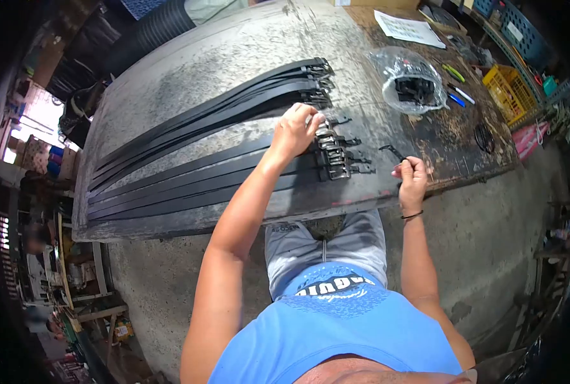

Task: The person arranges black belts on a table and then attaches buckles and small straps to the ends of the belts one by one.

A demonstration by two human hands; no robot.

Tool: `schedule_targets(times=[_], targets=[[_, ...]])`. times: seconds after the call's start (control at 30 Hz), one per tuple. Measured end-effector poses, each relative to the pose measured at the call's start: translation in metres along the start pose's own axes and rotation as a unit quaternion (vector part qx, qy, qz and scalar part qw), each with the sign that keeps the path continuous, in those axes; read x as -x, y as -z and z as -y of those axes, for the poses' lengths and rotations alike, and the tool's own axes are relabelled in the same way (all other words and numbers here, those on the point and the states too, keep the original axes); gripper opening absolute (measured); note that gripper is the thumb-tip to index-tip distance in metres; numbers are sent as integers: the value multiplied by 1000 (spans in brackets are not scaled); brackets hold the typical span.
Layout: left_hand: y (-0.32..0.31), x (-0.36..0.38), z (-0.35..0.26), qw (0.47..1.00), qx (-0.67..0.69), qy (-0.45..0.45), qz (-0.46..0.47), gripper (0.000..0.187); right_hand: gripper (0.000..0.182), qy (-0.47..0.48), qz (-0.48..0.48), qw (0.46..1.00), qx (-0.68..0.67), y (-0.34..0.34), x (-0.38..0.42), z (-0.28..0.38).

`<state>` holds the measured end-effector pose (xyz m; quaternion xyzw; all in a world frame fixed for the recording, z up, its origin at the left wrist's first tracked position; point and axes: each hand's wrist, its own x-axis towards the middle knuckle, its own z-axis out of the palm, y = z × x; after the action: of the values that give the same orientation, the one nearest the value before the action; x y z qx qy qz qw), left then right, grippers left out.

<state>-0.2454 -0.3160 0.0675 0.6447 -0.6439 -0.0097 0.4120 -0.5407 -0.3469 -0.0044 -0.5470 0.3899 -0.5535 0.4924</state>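
Note:
Several black belts (189, 179) lie side by side across a worn grey worktable (189, 70), their metal buckles (339, 163) lined up toward the right. My left hand (296, 130) rests on the buckle end of one belt, fingers curled over it. My right hand (412, 175) is at the table's near edge, pinching a small black clip (392, 151). A second bundle of belts (234, 102) fans out farther back, buckles at the top.
A clear plastic bag (410, 80) with black parts sits at the back right. Beside it lie pens (458, 96), a paper sheet (408, 29), a yellow crate (508, 93) and a dark round piece (483, 137). Concrete floor lies below the table.

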Motion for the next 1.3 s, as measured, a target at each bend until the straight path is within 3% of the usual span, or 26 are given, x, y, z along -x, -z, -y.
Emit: schedule_targets(times=[0.07,0.1,0.2,0.27,0.4,0.53,0.6,0.63,0.73,0.8,0.87,0.93,1.0,1.07,1.13,1.17,1.2,1.3], targets=[[-8,-20,29,998,-62,-4,4,26,13,-46,1,999,-16,-19,2,-21],[-13,-31,41,994,-106,-15,20,31,14,5,11,995,96,-23,3,-30],[-19,-58,52,982,-172,35,66,43,17,31,18,988,152,-32,7,-34],[-38,-70,65,975,-213,41,48,43,16,8,18,994,110,-28,6,-41],[-67,-78,79,955,-287,70,39,43,17,22,17,982,188,-31,7,-27],[-58,-77,80,946,-321,-28,25,40,18,23,14,984,178,-34,7,-25],[-35,-76,59,960,-275,-46,32,41,18,25,4,983,183,-31,8,-27],[-12,-77,37,966,-246,-10,76,39,18,24,9,985,168,-31,6,-32],[32,-46,-2,981,-167,51,81,46,16,2,5,995,101,-31,4,-31],[54,-17,-17,982,-65,151,97,42,15,4,25,998,51,-26,-2,-35],[61,22,-3,998,-6,63,7,35,15,-42,16,998,34,-25,-5,-20],[80,50,-20,959,149,231,68,26,14,-37,14,998,45,-29,-8,-13],[89,76,-36,933,203,291,65,17,12,-37,54,997,40,-48,-3,14],[83,100,-31,937,211,267,75,12,12,-37,103,993,48,-69,2,28],[82,115,-38,912,332,231,70,9,13,-37,138,987,67,-91,10,54],[82,120,-46,881,417,216,57,21,13,-22,161,982,96,-96,11,52],[84,120,-54,879,419,216,61,21,13,-26,183,977,101,-102,13,59],[91,120,-63,858,452,215,117,47,14,-3,261,959,113,-110,20,70]])
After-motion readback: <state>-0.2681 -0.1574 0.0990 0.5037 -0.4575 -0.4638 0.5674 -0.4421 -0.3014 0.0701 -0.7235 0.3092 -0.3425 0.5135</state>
